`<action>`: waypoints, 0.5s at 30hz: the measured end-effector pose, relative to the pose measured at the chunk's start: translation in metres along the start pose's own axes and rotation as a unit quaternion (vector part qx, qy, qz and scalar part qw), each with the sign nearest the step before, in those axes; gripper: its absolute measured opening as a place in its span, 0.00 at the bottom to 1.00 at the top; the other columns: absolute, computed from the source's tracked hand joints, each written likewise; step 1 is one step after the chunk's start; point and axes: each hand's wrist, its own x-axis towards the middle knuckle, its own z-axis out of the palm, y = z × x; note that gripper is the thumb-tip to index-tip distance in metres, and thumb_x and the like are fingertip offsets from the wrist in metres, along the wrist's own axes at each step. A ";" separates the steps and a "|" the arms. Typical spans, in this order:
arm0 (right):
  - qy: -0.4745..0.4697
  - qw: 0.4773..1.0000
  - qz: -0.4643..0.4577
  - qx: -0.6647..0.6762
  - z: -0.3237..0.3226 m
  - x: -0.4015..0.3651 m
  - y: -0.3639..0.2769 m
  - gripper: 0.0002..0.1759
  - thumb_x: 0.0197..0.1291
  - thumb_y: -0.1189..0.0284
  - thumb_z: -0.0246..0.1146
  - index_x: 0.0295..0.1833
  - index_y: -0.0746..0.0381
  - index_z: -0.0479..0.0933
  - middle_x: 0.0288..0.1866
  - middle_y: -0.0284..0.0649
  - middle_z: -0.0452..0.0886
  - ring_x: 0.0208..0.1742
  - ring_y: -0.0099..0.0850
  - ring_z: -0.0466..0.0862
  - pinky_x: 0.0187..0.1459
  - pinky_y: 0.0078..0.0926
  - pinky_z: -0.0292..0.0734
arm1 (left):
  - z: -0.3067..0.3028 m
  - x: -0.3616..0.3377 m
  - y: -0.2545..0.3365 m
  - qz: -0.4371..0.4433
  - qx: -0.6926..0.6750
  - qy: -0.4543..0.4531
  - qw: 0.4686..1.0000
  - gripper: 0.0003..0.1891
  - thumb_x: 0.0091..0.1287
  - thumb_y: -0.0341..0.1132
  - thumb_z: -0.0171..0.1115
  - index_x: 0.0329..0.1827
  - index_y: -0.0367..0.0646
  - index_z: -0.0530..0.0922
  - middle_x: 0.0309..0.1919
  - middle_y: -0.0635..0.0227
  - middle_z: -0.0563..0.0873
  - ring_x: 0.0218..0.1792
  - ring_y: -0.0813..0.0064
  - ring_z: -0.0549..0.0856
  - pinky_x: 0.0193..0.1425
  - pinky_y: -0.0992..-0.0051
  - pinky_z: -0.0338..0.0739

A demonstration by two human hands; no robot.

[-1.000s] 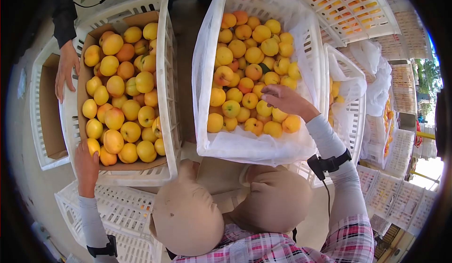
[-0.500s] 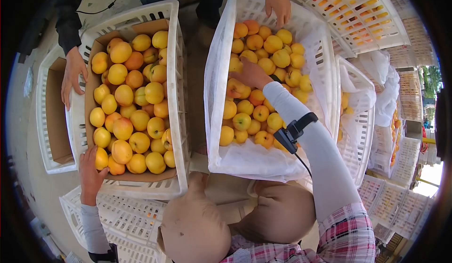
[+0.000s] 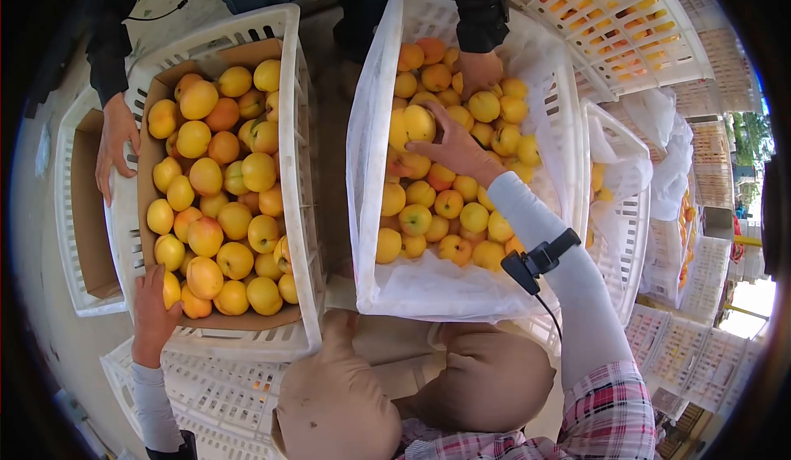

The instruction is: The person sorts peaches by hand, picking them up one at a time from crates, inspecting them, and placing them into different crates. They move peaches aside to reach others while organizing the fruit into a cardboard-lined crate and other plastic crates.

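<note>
My right hand [image 3: 463, 148] is over the right crate [image 3: 367, 299], thumb and fingers closed around a yellow apricot [image 3: 419, 122]; another apricot [image 3: 398, 130] sits right against it, raised above the pile. Below the hand lie many yellow and reddish apricots [image 3: 448, 204] on a white liner [image 3: 461, 287]. My left hand [image 3: 152, 316] rests at the near left corner of the left crate [image 3: 290, 171], fingers stretched along its inner edge beside an apricot [image 3: 170, 290]. That crate is lined with brown cardboard [image 3: 264, 321] and filled with apricots [image 3: 235, 221].
A co-worker's hand [image 3: 118, 147] rests on the left crate's far side; their other hand [image 3: 479, 74] reaches into the right crate. A crate with cardboard [image 3: 92, 213] stands at left, an upturned-looking white crate [image 3: 222, 386] below. More crates [image 3: 634, 15] of fruit stack up at right.
My right hand has come up from the pile with an apricot. The co-worker's hand has reached deeper into the right crate. My left hand stays at the left crate's corner.
</note>
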 end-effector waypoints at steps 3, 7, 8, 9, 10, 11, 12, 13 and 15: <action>-0.029 0.988 0.002 0.150 -0.011 -0.023 -0.020 0.44 0.52 0.60 0.71 0.70 0.62 0.57 0.56 0.49 0.74 0.56 0.35 0.78 0.56 0.28 0.75 | 0.007 -0.006 -0.007 0.014 -0.051 0.024 0.998 0.37 0.45 0.19 0.66 0.63 0.34 0.66 0.60 0.53 0.71 0.57 0.50 0.70 0.63 0.61 0.67; -0.044 0.975 -0.008 0.220 -0.018 -0.030 -0.038 0.43 0.54 0.65 0.72 0.70 0.63 0.55 0.57 0.44 0.72 0.55 0.29 0.77 0.53 0.24 0.78 | 0.009 -0.006 -0.005 0.002 -0.044 0.025 0.999 0.36 0.45 0.20 0.67 0.63 0.34 0.67 0.60 0.53 0.71 0.57 0.50 0.70 0.64 0.61 0.67; -0.043 0.974 -0.010 0.221 -0.022 -0.033 -0.045 0.43 0.54 0.65 0.72 0.70 0.63 0.55 0.57 0.44 0.72 0.55 0.29 0.77 0.53 0.24 0.78 | 0.007 -0.006 -0.004 0.001 -0.042 0.027 0.999 0.36 0.45 0.20 0.67 0.63 0.34 0.67 0.60 0.53 0.71 0.57 0.50 0.70 0.64 0.61 0.67; -0.063 0.960 0.007 0.273 -0.026 -0.038 -0.053 0.44 0.55 0.67 0.70 0.71 0.63 0.53 0.59 0.42 0.70 0.55 0.28 0.76 0.51 0.24 0.79 | 0.005 -0.004 -0.001 -0.005 -0.004 0.017 1.000 0.35 0.45 0.20 0.68 0.61 0.34 0.68 0.59 0.54 0.72 0.56 0.52 0.71 0.63 0.61 0.68; -0.082 0.943 0.023 0.322 -0.029 -0.041 -0.057 0.44 0.56 0.69 0.69 0.72 0.63 0.51 0.61 0.40 0.67 0.56 0.27 0.75 0.48 0.24 0.80 | 0.004 -0.003 0.003 -0.011 0.034 0.007 0.999 0.34 0.45 0.21 0.69 0.60 0.35 0.69 0.58 0.55 0.72 0.56 0.53 0.72 0.62 0.62 0.68; -0.082 0.942 0.021 0.323 -0.029 -0.044 -0.057 0.44 0.56 0.69 0.69 0.72 0.63 0.51 0.61 0.40 0.67 0.56 0.27 0.75 0.48 0.24 0.80 | 0.006 -0.004 0.010 -0.012 0.073 0.035 0.997 0.33 0.43 0.22 0.70 0.58 0.37 0.71 0.54 0.57 0.74 0.54 0.56 0.73 0.58 0.63 0.70; -0.080 0.943 0.003 0.324 -0.029 -0.047 -0.056 0.45 0.55 0.70 0.69 0.73 0.64 0.50 0.61 0.40 0.67 0.56 0.28 0.75 0.48 0.24 0.80 | 0.008 -0.003 0.013 -0.012 0.073 0.035 0.997 0.33 0.43 0.22 0.70 0.58 0.37 0.71 0.54 0.57 0.74 0.54 0.56 0.73 0.58 0.63 0.70; -0.077 0.943 -0.017 0.323 -0.030 -0.049 -0.055 0.45 0.55 0.71 0.69 0.73 0.64 0.50 0.62 0.40 0.67 0.56 0.28 0.75 0.49 0.24 0.80 | 0.010 -0.002 0.015 -0.036 0.091 0.037 0.994 0.33 0.42 0.22 0.71 0.57 0.38 0.72 0.52 0.58 0.74 0.53 0.56 0.73 0.57 0.62 0.71; -0.050 0.958 -0.054 0.276 -0.029 -0.057 -0.057 0.44 0.55 0.72 0.70 0.72 0.64 0.51 0.62 0.41 0.66 0.58 0.30 0.74 0.52 0.26 0.79 | 0.009 -0.001 0.021 -0.061 0.106 0.041 0.992 0.33 0.41 0.22 0.71 0.56 0.38 0.74 0.50 0.59 0.74 0.52 0.57 0.73 0.56 0.62 0.71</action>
